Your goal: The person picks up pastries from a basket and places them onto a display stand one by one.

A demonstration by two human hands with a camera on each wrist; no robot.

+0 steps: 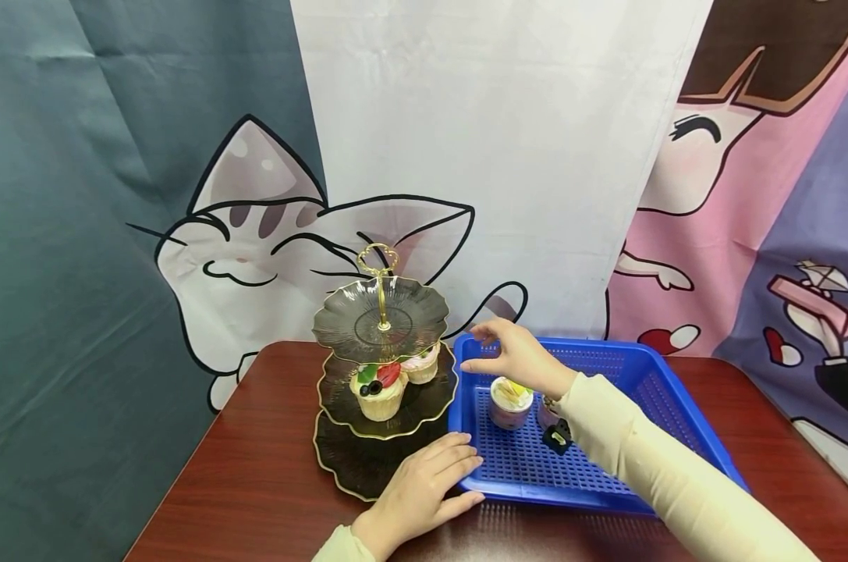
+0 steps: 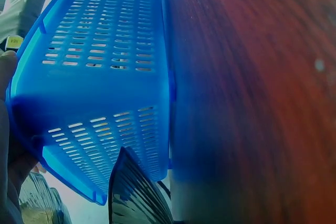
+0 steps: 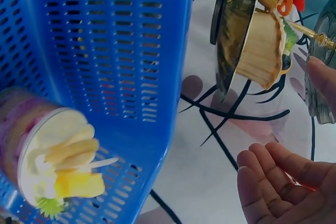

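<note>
My right hand (image 1: 518,359) hovers over the back left part of a blue plastic basket (image 1: 571,499), thumb and fingers parted, holding nothing. In the right wrist view its fingers (image 3: 262,177) are loosely bent beside the tiered stand. My left hand (image 1: 424,488) rests on the basket's front left rim with fingers extended. Inside the basket stands a dessert cup (image 1: 510,407) topped with yellow fruit pieces; another cup (image 1: 546,415) is partly hidden by the right wrist. On the middle tier of the dark stand (image 1: 349,321) sit a berry-topped cupcake (image 1: 381,402) and a second cupcake (image 1: 422,368).
The stand has three scalloped, gold-edged tiers and a gold handle (image 1: 377,257), close against the basket's left side. Both are on a reddish-brown wooden table (image 1: 234,468). A printed cartoon curtain (image 1: 494,156) hangs directly behind the table.
</note>
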